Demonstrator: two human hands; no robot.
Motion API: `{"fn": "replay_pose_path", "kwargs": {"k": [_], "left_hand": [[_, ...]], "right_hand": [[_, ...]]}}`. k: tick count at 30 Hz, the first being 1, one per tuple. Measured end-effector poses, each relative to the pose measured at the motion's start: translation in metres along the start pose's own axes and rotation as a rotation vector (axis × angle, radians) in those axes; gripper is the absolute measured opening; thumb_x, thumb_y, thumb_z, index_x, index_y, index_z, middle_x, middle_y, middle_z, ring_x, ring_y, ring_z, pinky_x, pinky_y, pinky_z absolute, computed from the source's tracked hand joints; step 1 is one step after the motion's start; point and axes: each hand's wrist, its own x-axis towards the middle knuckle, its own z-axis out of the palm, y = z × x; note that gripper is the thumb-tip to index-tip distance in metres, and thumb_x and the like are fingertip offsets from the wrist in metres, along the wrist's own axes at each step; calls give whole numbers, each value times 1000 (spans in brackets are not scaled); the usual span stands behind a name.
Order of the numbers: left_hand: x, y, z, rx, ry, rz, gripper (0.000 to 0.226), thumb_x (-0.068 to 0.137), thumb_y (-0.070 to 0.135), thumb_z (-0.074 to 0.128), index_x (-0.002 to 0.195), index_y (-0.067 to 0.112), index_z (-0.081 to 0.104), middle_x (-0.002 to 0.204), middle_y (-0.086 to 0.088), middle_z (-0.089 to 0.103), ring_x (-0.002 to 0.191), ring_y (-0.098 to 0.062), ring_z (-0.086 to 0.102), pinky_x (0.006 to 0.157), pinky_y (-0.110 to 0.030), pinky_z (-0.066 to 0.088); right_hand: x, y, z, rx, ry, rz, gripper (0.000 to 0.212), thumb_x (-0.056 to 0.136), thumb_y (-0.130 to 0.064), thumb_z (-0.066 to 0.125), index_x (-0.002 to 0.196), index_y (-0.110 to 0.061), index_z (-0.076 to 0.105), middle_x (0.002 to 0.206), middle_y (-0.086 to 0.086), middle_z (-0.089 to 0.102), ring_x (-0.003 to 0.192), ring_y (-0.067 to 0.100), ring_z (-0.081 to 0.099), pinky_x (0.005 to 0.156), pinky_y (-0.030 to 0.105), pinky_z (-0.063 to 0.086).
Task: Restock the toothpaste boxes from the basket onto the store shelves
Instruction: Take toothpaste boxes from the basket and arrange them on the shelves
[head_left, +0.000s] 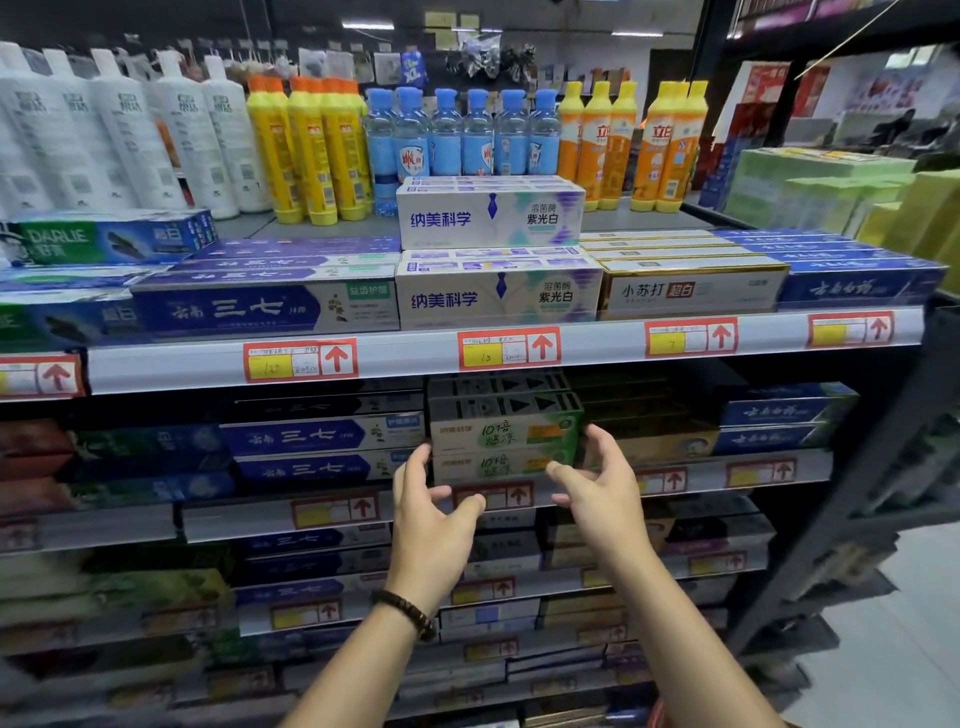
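Head view. The green toothpaste boxes (505, 434) lie stacked on the second shelf (810, 465), directly ahead of the person and between the two raised hands. Their long axis runs left to right, parallel to the shelf's front rail, so that one short end faces each hand. The left hand (431, 501) stands at the left end of the stack and the right hand (597, 483) at the right end. Both are apart, fingers spread and loosely curved, and clasp nothing. Whether any fingertip touches the cardboard cannot be told. Neither hand is clearly nearer, as the stack sits about midway between them and slightly above the palms. Blue boxes (311, 436) adjoin the stack on the left and a yellow box (670, 442) on the right. The hands appear set either to square the stack or to press it in from both ends, a move along the boxes' long axis. The basket cannot be made out.
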Motion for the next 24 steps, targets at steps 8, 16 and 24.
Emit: {"fn": "replay_pose_path", "kwargs": {"k": [8,16,24], "left_hand": [[0,-1,2,-15,0,-3,81,95,16,75,160,29,30,150,14,32,115,1,55,73,-10,42],[0,-1,0,-20,-3,-1,79,96,18,74,160,29,29,150,13,33,116,2,54,73,-10,43],[-2,-3,-10,-7,22,19,74,97,19,73,158,31,32,153,10,36,120,-3,55,65,-8,45]], "right_hand": [[0,-3,-1,-12,-15,14,69,98,-17,73,159,-27,42,103,-20,69,92,8,75,93,48,63],[-1,1,-3,-19,-5,11,69,99,-19,73,159,-28,42,99,-21,70,90,2,75,95,49,62],[-15,2,-5,-38,49,-10,66,99,-21,72,157,-35,44,94,-42,70,103,8,73,98,49,60]]}}
